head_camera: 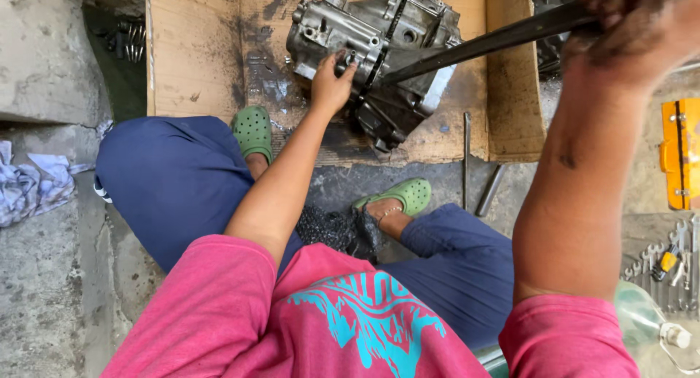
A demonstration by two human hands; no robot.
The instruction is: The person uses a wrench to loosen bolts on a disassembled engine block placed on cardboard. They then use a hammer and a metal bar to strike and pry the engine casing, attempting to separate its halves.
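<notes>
On a flattened, oil-stained brown cardboard sheet, between the spread knees, sits a grimy grey cast-metal engine casing, tilted, with bolt bosses and a dark seam down its middle. Pressed against its near edge: the left hand, fingers curled onto the casting, steadying rather than enclosing it. Wedged at the seam on the right side: the tip of a long dark steel bar, slanting up to the top right. Wrapped tight round the bar's upper end: the greasy right hand, clenched shut on it.

Judged from this: prying at the seam under way, halves apparently not yet parted, no gap visible; whether any fasteners remain, impossible to tell. Separation seemingly still ahead.

Just below the cardboard's edge, on the dark ground: two loose metal rods, lying near a green rubber clog; a second green clog resting on the cardboard. Farther out: a crumpled pale cloth on the concrete ledge at left, an orange metal part at right, and a row of spanners below it.
</notes>
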